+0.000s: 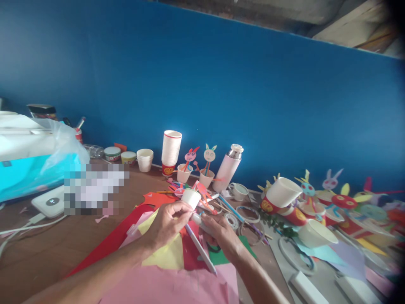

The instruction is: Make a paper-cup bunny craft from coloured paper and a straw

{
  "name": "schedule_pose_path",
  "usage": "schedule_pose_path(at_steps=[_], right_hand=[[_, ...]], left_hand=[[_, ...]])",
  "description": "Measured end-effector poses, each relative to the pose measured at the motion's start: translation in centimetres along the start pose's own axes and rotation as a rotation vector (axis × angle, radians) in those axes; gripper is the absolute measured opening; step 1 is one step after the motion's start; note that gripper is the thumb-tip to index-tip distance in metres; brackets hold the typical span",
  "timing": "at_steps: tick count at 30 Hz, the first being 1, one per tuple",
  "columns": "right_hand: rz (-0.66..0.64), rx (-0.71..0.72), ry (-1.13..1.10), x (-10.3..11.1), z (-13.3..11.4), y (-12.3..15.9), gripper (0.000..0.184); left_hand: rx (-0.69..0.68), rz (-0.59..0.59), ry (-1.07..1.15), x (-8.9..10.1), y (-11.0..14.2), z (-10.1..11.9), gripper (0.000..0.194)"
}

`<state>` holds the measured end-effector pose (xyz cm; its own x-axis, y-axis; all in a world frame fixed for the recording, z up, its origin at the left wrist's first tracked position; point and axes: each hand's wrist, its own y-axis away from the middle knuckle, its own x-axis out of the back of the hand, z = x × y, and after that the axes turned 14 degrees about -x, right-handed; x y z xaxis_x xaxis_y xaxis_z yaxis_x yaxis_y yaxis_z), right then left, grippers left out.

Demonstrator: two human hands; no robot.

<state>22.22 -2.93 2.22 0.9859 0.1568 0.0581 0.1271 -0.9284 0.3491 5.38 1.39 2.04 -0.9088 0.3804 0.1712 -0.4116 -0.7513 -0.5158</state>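
Over the coloured papers, my left hand [169, 219] pinches a small white paper cup [191, 196] near its base. The cup is tilted with its rim away from me. My right hand [223, 231] closes around a white, tube-shaped tool [202, 223]; its front end points at the cup's lower side. Whether it touches the cup I cannot tell. Below both hands a white and purple pen [201, 250] lies across the sheets. Just behind the cup is an orange-red paper cutout [204, 195].
Pink paper [164, 285] lies nearest me. Behind stand stacked cups [171, 147], two cup figures with paper faces [190, 157] and a pink thermos [227, 169]. Tape rolls [232, 220] and more cup figures [346, 200] crowd the right. A white power bank [50, 203] trails cables at left.
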Motion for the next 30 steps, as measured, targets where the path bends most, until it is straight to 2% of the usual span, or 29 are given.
schedule_pose_path(at_steps=[9, 16, 30], right_hand=[[-0.004, -0.083, -0.005, 0.0, 0.0, 0.0, 0.050], [-0.145, -0.031, -0.152, 0.2, 0.6, -0.4, 0.033], [-0.110, 0.077, -0.117, 0.0, 0.8, -0.4, 0.033]], left_hand=[[-0.001, -0.010, 0.032, 0.0, 0.0, -0.1, 0.016], [0.016, 0.000, 0.038, 0.0, 0.0, 0.0, 0.016], [0.022, 0.014, 0.064, 0.0, -0.1, 0.1, 0.017]])
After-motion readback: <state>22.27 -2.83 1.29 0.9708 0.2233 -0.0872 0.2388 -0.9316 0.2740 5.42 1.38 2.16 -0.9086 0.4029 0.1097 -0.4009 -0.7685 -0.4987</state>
